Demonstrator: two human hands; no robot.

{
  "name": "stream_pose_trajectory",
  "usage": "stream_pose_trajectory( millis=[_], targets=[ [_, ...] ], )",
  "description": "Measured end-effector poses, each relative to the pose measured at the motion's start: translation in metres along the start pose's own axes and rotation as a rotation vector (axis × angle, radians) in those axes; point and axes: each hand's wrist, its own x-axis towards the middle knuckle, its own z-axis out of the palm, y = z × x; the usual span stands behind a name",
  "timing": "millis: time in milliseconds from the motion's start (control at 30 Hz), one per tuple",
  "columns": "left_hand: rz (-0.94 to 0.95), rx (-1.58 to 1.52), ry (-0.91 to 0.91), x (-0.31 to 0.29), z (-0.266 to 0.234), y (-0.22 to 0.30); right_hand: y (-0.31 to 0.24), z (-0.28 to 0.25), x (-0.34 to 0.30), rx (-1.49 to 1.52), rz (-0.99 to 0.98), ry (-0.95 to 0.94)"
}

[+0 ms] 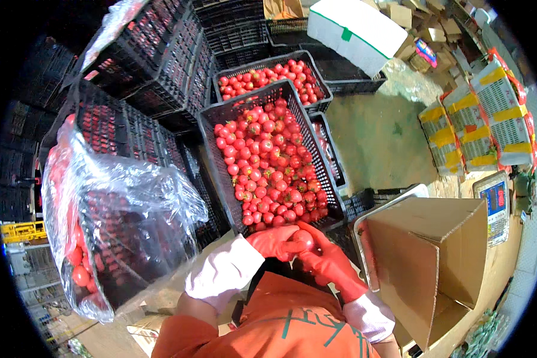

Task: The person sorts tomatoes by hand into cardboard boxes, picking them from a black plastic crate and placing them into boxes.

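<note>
A round red tomato (303,239) sits between my two hands, close to my body. My left hand (273,241), in a red glove with a pale cuff, curls round its left side. From the right and below, my right hand (323,258) closes on the same fruit, also gloved in red. Just beyond my hands stands a black slatted crate (207,134), tilted and heaped with red tomatoes (267,161), some with green stems. Parts of my fingertips are hidden behind the tomato and each other.
Another tomato-filled crate (309,56) lies behind. To the left, crates stand stacked, one draped in clear plastic (119,185). An open cardboard box (403,274) is at my right, near a scale with a lit display (494,200). A white foam box (358,30) stands farther back.
</note>
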Motion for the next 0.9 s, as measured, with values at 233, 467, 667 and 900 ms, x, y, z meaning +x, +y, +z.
stream_pose_trajectory(
  millis=[233, 467, 667, 900],
  targets=[
    [0.508, 0.610, 0.512, -0.021, 0.035, -0.004, 0.023, 0.012, -0.023, -0.173, -0.452, 0.112],
    [0.385, -0.403, 0.477, -0.043, 0.090, 0.033, 0.009, 0.013, -0.056, -0.105, -0.360, -0.016],
    [0.216, -0.415, 0.244, -0.054, 0.096, 0.033, 0.012, 0.013, -0.070, -0.386, -0.495, 0.100],
    [0.446, 0.279, 0.717, -0.013, 0.091, -0.009, 0.017, 0.005, -0.097, -0.168, -0.400, 0.036]
  ],
)
